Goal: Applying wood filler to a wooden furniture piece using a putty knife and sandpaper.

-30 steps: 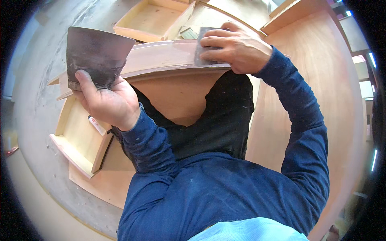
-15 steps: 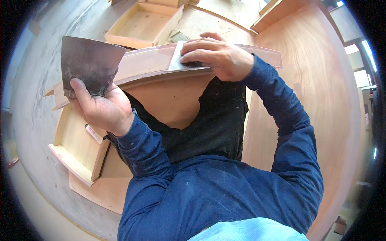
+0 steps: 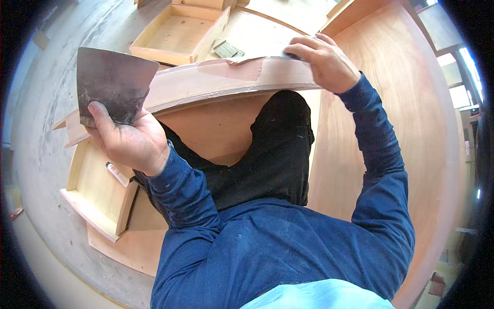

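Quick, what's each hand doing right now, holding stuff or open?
Left hand: closed, holding a dark flat plate.
Right hand: closed on a dark thing, mostly hidden from view.

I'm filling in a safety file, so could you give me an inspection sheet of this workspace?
Surface: grey surface at left, streaked and smudged.
Job's things: dark plate, held up; long curved board, patchy pink and pale.
Clutter: greenish pieces beyond the board; white tube in the lower-left box; upper box beyond the board.
Left hand: grips the plate, thumb in front.
Right hand: by the board's right part; dark thing at the fingertips, mostly hidden.
Cables: nothing seen.
Surroundings: large wooden panel at right.
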A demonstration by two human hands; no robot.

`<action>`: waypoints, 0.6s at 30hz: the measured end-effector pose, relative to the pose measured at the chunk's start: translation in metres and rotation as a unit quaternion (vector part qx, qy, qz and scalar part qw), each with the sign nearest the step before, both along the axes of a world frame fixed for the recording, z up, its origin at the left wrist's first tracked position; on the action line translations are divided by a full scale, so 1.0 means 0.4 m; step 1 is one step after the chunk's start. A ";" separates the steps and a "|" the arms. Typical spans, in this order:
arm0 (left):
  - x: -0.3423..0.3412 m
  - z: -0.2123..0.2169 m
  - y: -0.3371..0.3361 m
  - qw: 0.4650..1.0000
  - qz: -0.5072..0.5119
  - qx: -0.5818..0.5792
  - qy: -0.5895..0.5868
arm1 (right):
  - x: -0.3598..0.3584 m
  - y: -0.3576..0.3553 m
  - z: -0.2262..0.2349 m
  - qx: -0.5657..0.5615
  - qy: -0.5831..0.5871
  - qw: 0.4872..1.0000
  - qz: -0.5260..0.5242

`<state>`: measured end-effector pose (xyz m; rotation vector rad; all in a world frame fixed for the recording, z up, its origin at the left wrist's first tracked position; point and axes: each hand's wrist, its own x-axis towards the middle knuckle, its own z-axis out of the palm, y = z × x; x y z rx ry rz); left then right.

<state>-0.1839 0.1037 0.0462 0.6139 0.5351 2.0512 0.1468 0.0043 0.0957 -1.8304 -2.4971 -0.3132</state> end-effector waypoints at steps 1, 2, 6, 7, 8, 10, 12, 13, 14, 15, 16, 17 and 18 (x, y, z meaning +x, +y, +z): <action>0.005 0.000 0.000 1.000 0.001 -0.010 -0.001 | -0.026 0.006 -0.005 0.033 -0.018 0.998 0.051; 0.007 0.001 0.000 1.000 0.002 -0.018 -0.003 | -0.057 0.014 -0.012 0.069 -0.035 0.991 0.110; 0.004 -0.002 0.005 1.000 -0.007 -0.010 0.004 | -0.168 0.074 -0.056 0.079 -0.103 0.977 0.166; 0.002 -0.003 0.005 1.000 -0.008 -0.003 0.010 | -0.186 0.089 -0.065 0.085 -0.088 0.974 0.191; -0.001 -0.004 0.005 1.000 -0.006 -0.003 0.014 | -0.197 0.101 -0.071 0.078 -0.077 0.972 0.210; -0.005 -0.007 0.006 1.000 -0.010 0.000 0.013 | -0.202 0.111 -0.075 0.079 -0.076 0.969 0.220; -0.005 -0.009 0.008 1.000 -0.012 -0.004 0.010 | -0.188 0.105 -0.073 0.049 -0.060 0.972 0.220; -0.004 -0.011 0.010 1.000 -0.012 0.004 0.016 | -0.175 0.097 -0.070 0.045 -0.056 0.974 0.214; -0.002 -0.013 0.012 1.000 -0.011 0.011 0.024 | -0.160 0.084 -0.066 0.035 -0.072 0.978 0.194; 0.001 -0.015 0.013 1.000 -0.014 0.011 0.021 | -0.143 0.071 -0.062 0.024 -0.089 0.981 0.173; 0.003 -0.016 0.014 1.000 -0.012 0.006 0.017 | -0.125 0.055 -0.057 0.022 -0.090 0.981 0.172; 0.005 -0.019 0.016 1.000 -0.010 0.000 0.013 | -0.109 0.042 -0.053 0.012 -0.088 0.984 0.157; 0.007 -0.020 0.017 1.000 -0.011 -0.002 0.011 | -0.091 0.026 -0.047 -0.002 -0.092 0.986 0.138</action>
